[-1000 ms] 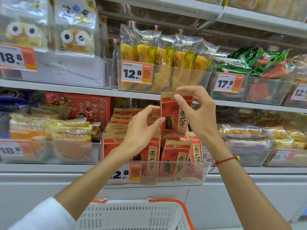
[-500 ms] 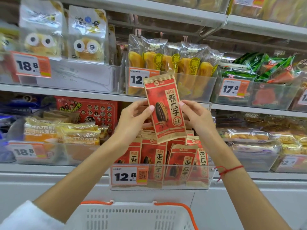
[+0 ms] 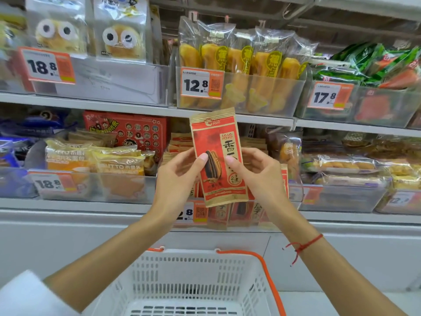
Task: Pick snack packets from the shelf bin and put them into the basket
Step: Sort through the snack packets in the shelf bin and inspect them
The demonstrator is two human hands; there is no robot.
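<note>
A red and tan sunflower-seed packet (image 3: 218, 142) is upright in front of the lower shelf, held from both sides. My left hand (image 3: 176, 176) pinches its left edge with the thumb on the front. My right hand (image 3: 257, 176) pinches the right edge the same way. Behind and below my hands is the clear shelf bin (image 3: 230, 218), with several more of the same packets standing in it. A white plastic basket (image 3: 193, 279) with orange handles sits directly below, at the bottom of the view.
Neighbouring clear bins hold yellow bread packs (image 3: 95, 165) on the left and wrapped pastries (image 3: 341, 169) on the right. The upper shelf carries fried-dough packs (image 3: 239, 58) and green packets (image 3: 373, 65). White shelf edges run across the view.
The packet was lifted out of the bin, held in front of the upper shelf, then lowered toward me; both hands came down with it and the basket shows more fully.
</note>
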